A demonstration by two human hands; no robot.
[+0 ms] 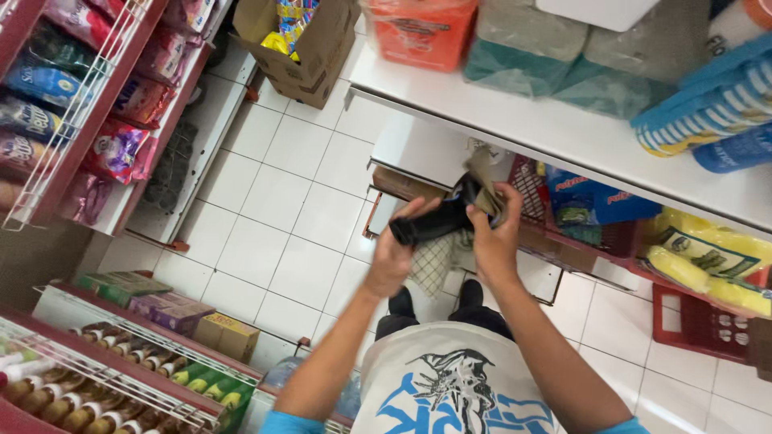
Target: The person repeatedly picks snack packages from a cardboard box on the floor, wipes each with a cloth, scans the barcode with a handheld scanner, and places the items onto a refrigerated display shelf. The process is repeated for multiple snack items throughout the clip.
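Black rolled bundle (438,221), cloth-like, held between both hands above white tiled floor (281,233), in front of lower shelf edge. Long axis near level, slightly rising toward right. Left hand (392,255) clenched round lower end; right hand (492,233) grasping upper end together with brown cardboard piece (486,178). Both hands touching bundle, neither nearer. Red basket (563,225) just behind right hand; white shelf (515,120) above.
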